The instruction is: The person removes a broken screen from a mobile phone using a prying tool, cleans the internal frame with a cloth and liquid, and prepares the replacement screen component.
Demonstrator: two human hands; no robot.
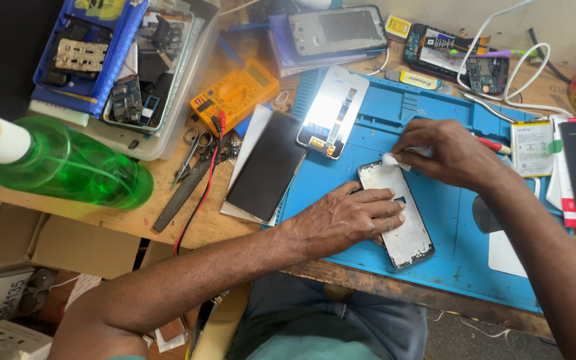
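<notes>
A bare phone frame [405,230] lies face up on the blue work mat [455,267]. My left hand [348,217] rests flat across its middle and presses it down. My right hand [445,150] pinches a small white wipe [393,161] against the frame's top edge. A detached screen panel [333,110] lies on the mat just above the frame. A black phone display [268,165] lies to the left, on white paper.
A green spray bottle [68,167] lies at the left. A yellow multimeter [235,93], scissors [191,153] and a clear tray of parts [141,73] sit at the back left. Opened phones [338,30], white cables [521,60] and a battery [531,148] crowd the back and right.
</notes>
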